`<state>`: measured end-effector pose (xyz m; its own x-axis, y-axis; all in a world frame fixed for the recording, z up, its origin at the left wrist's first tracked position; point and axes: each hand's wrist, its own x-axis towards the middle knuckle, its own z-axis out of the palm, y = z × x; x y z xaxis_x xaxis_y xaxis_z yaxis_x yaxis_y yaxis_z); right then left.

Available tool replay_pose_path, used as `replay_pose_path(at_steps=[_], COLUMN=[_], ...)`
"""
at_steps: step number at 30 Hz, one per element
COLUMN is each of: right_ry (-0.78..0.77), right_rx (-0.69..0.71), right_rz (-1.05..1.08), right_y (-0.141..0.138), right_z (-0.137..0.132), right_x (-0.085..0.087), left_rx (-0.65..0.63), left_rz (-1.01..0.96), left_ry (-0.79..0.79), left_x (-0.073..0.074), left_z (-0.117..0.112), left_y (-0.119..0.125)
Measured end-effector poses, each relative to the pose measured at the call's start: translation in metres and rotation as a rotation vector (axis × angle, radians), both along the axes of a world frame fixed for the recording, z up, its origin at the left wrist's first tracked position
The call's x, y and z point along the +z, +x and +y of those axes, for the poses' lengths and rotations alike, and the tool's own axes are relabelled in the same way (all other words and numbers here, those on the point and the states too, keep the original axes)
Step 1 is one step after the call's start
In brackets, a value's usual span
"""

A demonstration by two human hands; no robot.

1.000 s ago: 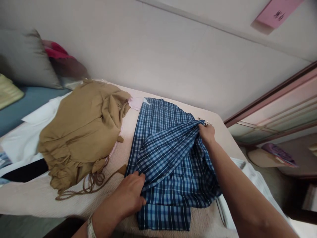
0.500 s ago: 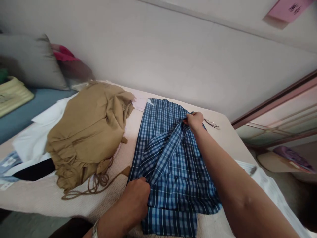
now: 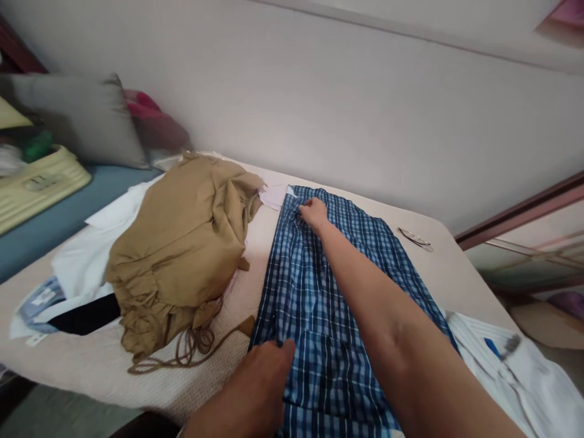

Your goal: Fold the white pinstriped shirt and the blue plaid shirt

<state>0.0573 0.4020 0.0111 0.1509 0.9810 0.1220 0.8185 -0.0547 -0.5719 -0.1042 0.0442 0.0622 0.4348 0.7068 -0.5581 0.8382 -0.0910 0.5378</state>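
A blue plaid shirt (image 3: 314, 292) lies spread lengthwise over the light bed-like surface, its far end near the wall. My right hand (image 3: 314, 213) reaches across it and pinches the fabric close to the far left edge. Lower down, my left hand (image 3: 262, 371) is closed on the shirt's near left edge, its fingertips partly hidden. Left of the shirt rests a heaped khaki garment (image 3: 182, 237) with a looped drawstring (image 3: 196, 347). A pale pink piece of cloth or paper (image 3: 272, 196) pokes out between the two.
Eyeglasses (image 3: 415, 239) lie right of the shirt. White striped clothing (image 3: 511, 365) is bunched at the right edge. White clothes (image 3: 86, 255) lie under the khaki heap. At the back left are a grey cushion (image 3: 86, 115) and a yellow basket (image 3: 50, 182). A wall runs behind.
My right hand has moved left across the shirt, bringing a fold over to the left edge. The shirt now lies flatter. The view has shifted slightly left.
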Motion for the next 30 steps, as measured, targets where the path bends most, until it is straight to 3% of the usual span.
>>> replay_pose_path(at_steps=[8,18,25,30], right_ry=[0.013,-0.009,-0.014,-0.066], right_rx=[-0.223,-0.1,-0.19,-0.134], right_rz=[-0.094,-0.16,-0.182,-0.246], right_y=[0.009,-0.015,0.005,0.008], right_z=[-0.021,0.011,0.022,0.03], right_x=[0.006,-0.004,-0.01,-0.022], left_rx=[0.025,0.018,0.047,0.048], left_rz=[0.037,0.074,0.072,0.096], left_ry=[-0.042,-0.091,-0.116,-0.156], left_x=[0.005,0.004,-0.012,-0.014], left_z=[0.006,0.013,0.014,0.019], left_y=[0.005,0.009,0.014,0.017])
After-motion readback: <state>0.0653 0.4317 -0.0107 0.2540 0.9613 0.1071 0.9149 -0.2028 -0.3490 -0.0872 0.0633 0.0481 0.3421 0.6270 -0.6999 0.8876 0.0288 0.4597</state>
